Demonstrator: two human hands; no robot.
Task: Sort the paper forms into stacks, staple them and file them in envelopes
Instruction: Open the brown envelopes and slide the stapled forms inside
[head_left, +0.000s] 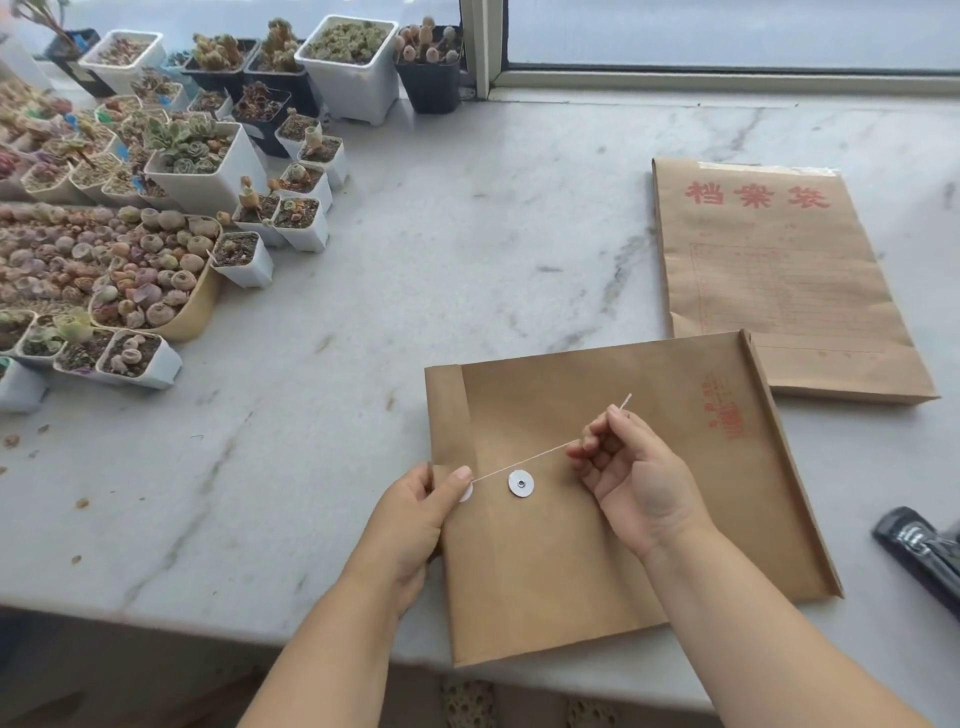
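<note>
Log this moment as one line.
left hand: holds envelope | right hand: pinches string taut | stapler: idle

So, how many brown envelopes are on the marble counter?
2. The near envelope lies at the counter's front edge under both hands, its string pinched in the right hand. The far envelope lies behind it to the right, partly covered by it. More could be stacked unseen.

- Both forearms were bare right up to the bottom edge of view, no sleeves showing.
- The left hand (415, 519) carried no ring, watch or glove.
- Same with the right hand (636, 478): short plain nails, nothing worn.
</note>
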